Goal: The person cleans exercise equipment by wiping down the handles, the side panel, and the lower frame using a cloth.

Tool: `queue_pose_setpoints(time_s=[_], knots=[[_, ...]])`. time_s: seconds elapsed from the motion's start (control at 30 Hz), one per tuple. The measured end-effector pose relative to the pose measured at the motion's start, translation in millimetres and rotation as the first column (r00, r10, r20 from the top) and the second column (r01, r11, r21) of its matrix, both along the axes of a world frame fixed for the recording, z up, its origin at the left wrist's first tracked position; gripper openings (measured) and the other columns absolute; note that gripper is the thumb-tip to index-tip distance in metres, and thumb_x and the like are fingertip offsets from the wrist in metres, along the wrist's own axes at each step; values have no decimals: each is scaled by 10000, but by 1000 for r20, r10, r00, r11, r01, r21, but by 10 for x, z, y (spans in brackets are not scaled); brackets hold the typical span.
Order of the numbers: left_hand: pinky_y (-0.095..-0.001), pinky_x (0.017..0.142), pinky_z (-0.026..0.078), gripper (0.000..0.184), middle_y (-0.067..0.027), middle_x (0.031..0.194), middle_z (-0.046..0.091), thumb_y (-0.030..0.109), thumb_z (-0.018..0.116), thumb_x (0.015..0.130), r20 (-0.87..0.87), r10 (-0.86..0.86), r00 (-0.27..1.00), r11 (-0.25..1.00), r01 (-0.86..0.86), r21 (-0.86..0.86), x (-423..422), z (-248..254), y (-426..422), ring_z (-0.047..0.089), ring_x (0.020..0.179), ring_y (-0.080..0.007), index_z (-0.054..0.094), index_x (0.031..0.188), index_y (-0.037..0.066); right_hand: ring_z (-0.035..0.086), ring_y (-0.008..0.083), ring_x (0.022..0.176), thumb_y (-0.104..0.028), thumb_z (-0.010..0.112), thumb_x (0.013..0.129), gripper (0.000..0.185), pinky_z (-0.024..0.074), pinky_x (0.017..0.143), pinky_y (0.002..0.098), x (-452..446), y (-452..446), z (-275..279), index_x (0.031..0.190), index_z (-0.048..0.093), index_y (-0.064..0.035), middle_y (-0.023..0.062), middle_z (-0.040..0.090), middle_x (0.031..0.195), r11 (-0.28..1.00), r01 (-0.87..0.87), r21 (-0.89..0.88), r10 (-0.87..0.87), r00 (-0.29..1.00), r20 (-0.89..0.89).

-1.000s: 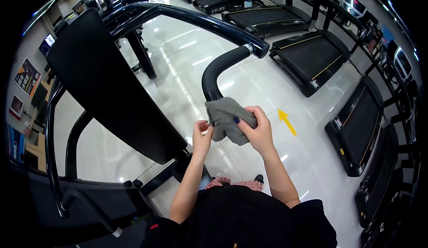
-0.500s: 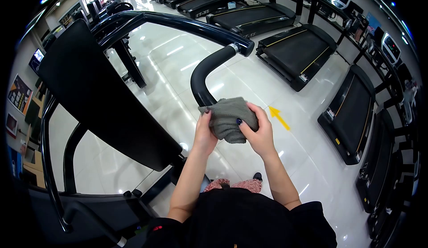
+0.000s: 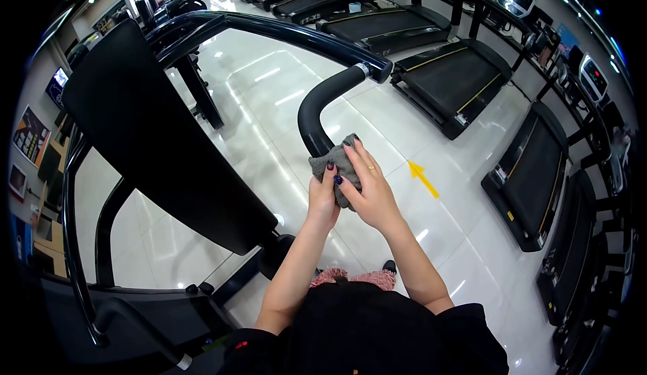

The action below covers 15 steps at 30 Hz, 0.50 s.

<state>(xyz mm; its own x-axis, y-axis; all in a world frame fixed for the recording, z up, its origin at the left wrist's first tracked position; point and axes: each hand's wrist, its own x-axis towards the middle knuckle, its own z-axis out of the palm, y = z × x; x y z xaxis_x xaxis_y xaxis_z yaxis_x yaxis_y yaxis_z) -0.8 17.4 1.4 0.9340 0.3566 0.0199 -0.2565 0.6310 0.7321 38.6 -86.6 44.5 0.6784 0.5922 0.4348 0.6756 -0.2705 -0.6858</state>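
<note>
A crumpled grey cloth (image 3: 327, 166) is bunched between my two hands in front of my body. My left hand (image 3: 324, 198) grips it from the left side, thumb on top. From the right, my right hand (image 3: 369, 190) presses over the cloth, its fingers laid across the top and hiding much of it. Right behind the cloth, the curved black padded handle (image 3: 313, 120) of an exercise machine comes down; its lower end is hidden, and I cannot tell whether the cloth touches it.
To my left stands the machine's black backrest pad (image 3: 155, 139), under a glossy dark frame bar (image 3: 283, 33). Treadmills (image 3: 451, 85) line the right side and back. A yellow arrow (image 3: 423, 178) marks the white tiled floor (image 3: 431, 240). People's legs show on a far treadmill.
My hands have come closer together and squeezed the cloth into a smaller bundle. My right hand has turned over the top of it, fingers now stretched across.
</note>
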Motion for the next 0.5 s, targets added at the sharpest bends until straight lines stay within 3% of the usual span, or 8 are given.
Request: queue_pose_setpoints(time_s=[0.1, 0.2, 0.27, 0.33, 0.4, 0.5], knots=[[-319, 869, 429, 444, -88, 1123, 507, 362, 431, 903, -23, 53, 998, 999, -53, 12, -39, -10, -95, 515, 1016, -178, 403, 1185, 20, 334, 369, 1216, -188, 523, 798, 501, 309, 976, 390, -72, -47, -65, 1249, 399, -8, 224, 313, 1336, 999, 25, 40, -25, 1000, -3], [-313, 885, 413, 423, -92, 1142, 496, 329, 406, 919, -87, 103, 991, 994, -100, 35, -130, -100, -210, 500, 1037, -175, 391, 1196, 10, 431, 352, 1152, -122, 530, 793, 402, 377, 924, 374, -178, -78, -132, 1174, 486, -2, 204, 427, 1263, 989, 96, 114, -104, 993, 61], [-271, 873, 385, 417, -97, 1123, 513, 310, 420, 922, -75, 142, 987, 988, -136, 77, -225, -210, -303, 489, 1014, -144, 436, 1163, -30, 515, 340, 1065, -50, 564, 757, 283, 429, 866, 369, -229, -112, -190, 1033, 587, 9, 180, 544, 1137, 964, 158, 212, -194, 967, 163], [-287, 924, 361, 418, -90, 1185, 471, 291, 368, 938, -205, 24, 979, 985, 11, 170, -373, -309, -322, 462, 1083, -164, 382, 1211, -26, 522, 321, 1067, -11, 570, 747, 243, 419, 882, 355, -302, -191, -238, 985, 606, 19, 189, 555, 1116, 965, 133, 224, -171, 972, 159], [-283, 919, 355, 433, -92, 1170, 488, 313, 376, 935, -201, 53, 978, 982, -14, 189, -429, -322, -311, 461, 1070, -153, 415, 1192, -32, 528, 303, 1069, 27, 576, 736, 207, 408, 898, 341, -296, -187, -217, 937, 626, 29, 198, 567, 1096, 965, 109, 240, -151, 975, 165], [-280, 936, 329, 462, -97, 1176, 491, 336, 372, 935, -179, 119, 977, 977, -83, 198, -393, -219, -163, 449, 1079, -147, 422, 1202, -38, 537, 254, 1063, 68, 537, 744, 213, 407, 891, 313, -264, -186, -42, 941, 614, 43, 210, 559, 1108, 917, 163, 363, -134, 986, -103]])
